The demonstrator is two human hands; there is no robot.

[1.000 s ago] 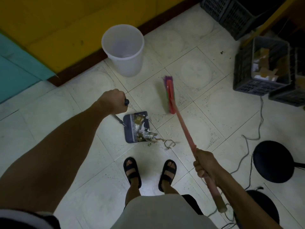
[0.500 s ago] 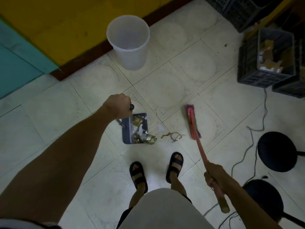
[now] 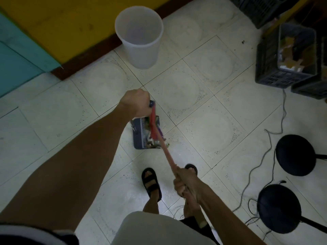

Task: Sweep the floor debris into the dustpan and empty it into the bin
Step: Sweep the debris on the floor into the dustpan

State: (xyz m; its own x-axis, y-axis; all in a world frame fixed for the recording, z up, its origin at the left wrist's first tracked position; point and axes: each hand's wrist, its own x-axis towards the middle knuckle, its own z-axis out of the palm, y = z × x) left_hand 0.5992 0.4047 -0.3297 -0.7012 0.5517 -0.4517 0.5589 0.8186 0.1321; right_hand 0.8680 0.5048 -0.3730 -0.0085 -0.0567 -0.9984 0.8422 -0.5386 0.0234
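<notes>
The dustpan [image 3: 139,137] sits flat on the tiled floor [image 3: 203,106], and everything else is best placed from it. It is a dark blue-grey tray with a ribbed back wall, and a heap of crumpled debris [image 3: 152,141] lies inside it, toward its open side. The left hand [image 3: 137,103] is just above the dustpan, closed in a fist around the top of the dustpan's upright handle [image 3: 150,103], whose dark rounded end pokes out beside the knuckles. The broom [image 3: 160,140] crosses the dustpan from its near right corner: its red head lies over the tray and the debris, blurred, so whether the bristles touch the tray cannot be told. The broom's pinkish stick runs back from the dustpan toward the person, where the right hand [image 3: 184,183] is wrapped tightly around it, fingers curled fully closed.

Beyond the dustpan, well apart from it and close to the dark skirting of the yellow wall [image 3: 58,23], stands the white bin [image 3: 139,38], upright and open at the top. Nearer than the dustpan are the person's feet in black sandals [image 3: 151,181], one partly hidden behind the right hand. Far to the right of the dustpan stand dark plastic crates [image 3: 276,75], one holding scraps of cardboard. Two round black stools [image 3: 292,154] stand to the near right, with grey cables [image 3: 254,167] trailing across the floor between them and the crates.
</notes>
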